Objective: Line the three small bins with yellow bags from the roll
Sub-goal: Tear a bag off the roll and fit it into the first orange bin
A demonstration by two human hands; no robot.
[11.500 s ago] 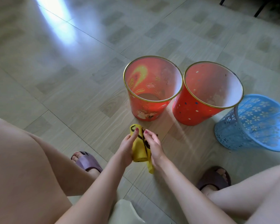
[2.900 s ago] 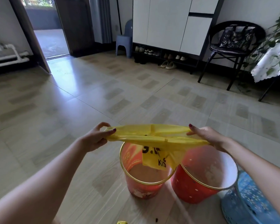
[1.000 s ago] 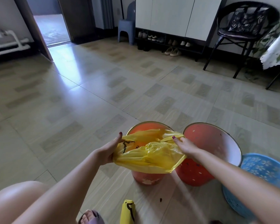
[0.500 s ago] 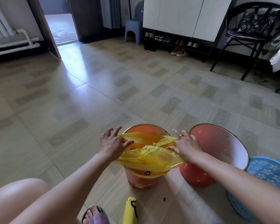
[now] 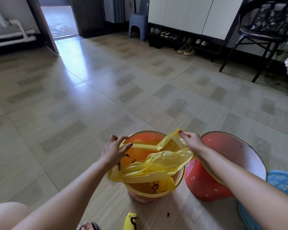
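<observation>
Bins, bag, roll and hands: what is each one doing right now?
Orange bin: upright, bag partly inside.
Yellow bag: open, bunched over the rim, not yet folded over it all round.
Red bin: tilted, unlined.
Blue bin: unlined, mostly out of view.
Roll: lying on the floor.
Left hand: pinching the bag's edge at the rim.
Right hand: pinching the bag's raised edge.

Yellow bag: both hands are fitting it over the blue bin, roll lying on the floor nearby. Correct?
Wrong bin. In the head view the left hand and right hand spread the yellow bag over the orange bin, not the blue bin. The roll does lie on the floor.
</observation>
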